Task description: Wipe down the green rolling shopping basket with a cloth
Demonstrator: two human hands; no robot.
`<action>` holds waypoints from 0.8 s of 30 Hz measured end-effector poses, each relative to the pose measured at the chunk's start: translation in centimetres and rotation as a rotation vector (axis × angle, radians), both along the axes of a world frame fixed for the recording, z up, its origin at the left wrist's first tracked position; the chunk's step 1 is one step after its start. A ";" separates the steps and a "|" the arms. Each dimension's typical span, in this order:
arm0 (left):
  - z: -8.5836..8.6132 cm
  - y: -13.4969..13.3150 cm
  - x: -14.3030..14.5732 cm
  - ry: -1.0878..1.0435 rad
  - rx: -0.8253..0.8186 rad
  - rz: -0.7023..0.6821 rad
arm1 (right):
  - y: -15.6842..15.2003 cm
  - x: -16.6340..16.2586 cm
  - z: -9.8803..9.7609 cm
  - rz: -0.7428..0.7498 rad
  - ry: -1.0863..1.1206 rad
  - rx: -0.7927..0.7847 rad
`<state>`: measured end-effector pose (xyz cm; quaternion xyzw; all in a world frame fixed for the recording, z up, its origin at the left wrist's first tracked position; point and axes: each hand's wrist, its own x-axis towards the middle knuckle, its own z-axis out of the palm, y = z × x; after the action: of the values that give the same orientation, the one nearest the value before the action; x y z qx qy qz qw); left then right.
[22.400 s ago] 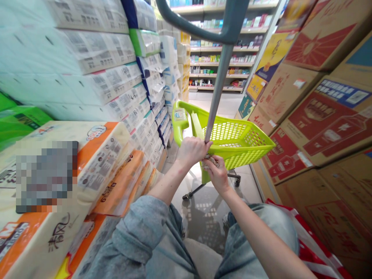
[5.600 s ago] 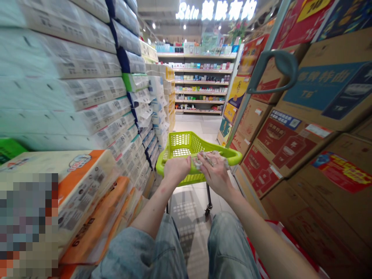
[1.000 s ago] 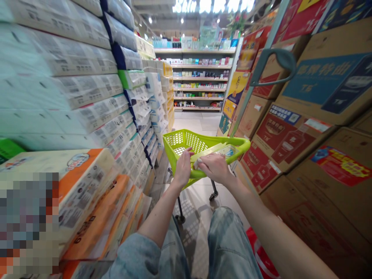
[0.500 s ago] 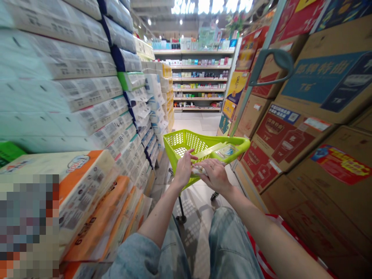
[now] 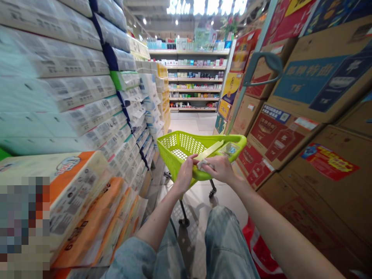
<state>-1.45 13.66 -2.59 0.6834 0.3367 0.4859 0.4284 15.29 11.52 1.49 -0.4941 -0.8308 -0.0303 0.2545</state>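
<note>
A lime-green shopping cart (image 5: 167, 155) with a perforated basket stands in front of my legs, turned at an angle. My left hand (image 5: 186, 173) is closed on the near edge of the cart, at the left end of its handle, with the fingers partly hidden. Just right of it, my right hand (image 5: 221, 169) grips a crumpled white wipe (image 5: 204, 164) and presses it onto the handle. A pale yellow-green flap (image 5: 211, 149) and a clear-covered label panel (image 5: 230, 148) lie beyond my hands on the cart.
Stacked tissue packs (image 5: 87, 93) rise on the left, with orange-and-cream packs (image 5: 87, 221) close by. Cardboard cartons (image 5: 308, 155) line the right. A grey hooked handle (image 5: 263, 69) juts out there. A red bag (image 5: 255, 244) sits by my right leg. Shelves (image 5: 194, 68) stand ahead.
My right hand has closed into a tighter grip, and more of the white wipe shows. My left fingers have drawn in onto the cart edge. The view has shifted slightly.
</note>
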 end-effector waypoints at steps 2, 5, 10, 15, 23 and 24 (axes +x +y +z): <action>-0.3 0.5 -0.1 0.034 0.018 -0.011 | 0.1 0.6 0.2 0.033 0.012 -0.044; -0.9 1.6 -0.4 0.178 0.127 0.050 | 0.4 1.5 0.4 0.048 0.008 -0.090; -1.9 2.3 -0.7 0.475 0.410 0.175 | 0.2 2.2 -0.4 0.080 -0.010 0.023; -1.6 1.7 -0.8 0.606 0.464 0.231 | -1.2 1.5 -2.0 0.034 0.070 0.301; -1.4 2.0 -1.0 0.703 0.481 0.243 | -4.1 -2.1 -5.1 -0.144 0.122 0.486; -1.5 2.0 -1.0 0.706 0.483 0.240 | -4.3 -2.3 -5.6 -0.143 0.107 0.512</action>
<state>-2.41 15.62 -4.07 0.8439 0.4162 0.3339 0.0555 12.96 7.25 -4.16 -0.4718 -0.7445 -0.2313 0.4118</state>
